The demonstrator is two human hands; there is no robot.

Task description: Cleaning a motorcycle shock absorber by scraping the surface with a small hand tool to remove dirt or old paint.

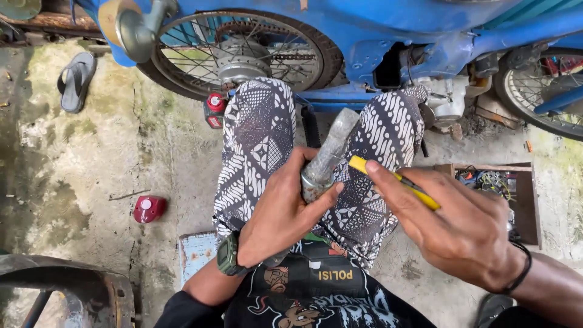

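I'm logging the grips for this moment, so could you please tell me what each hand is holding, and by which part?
The left hand grips a grey metal cylinder around its lower end. The right hand holds a yellow-handled tool along its handle, its tip at the cylinder.

dull metal cylinder (325, 159), yellow plastic tool (395, 181)
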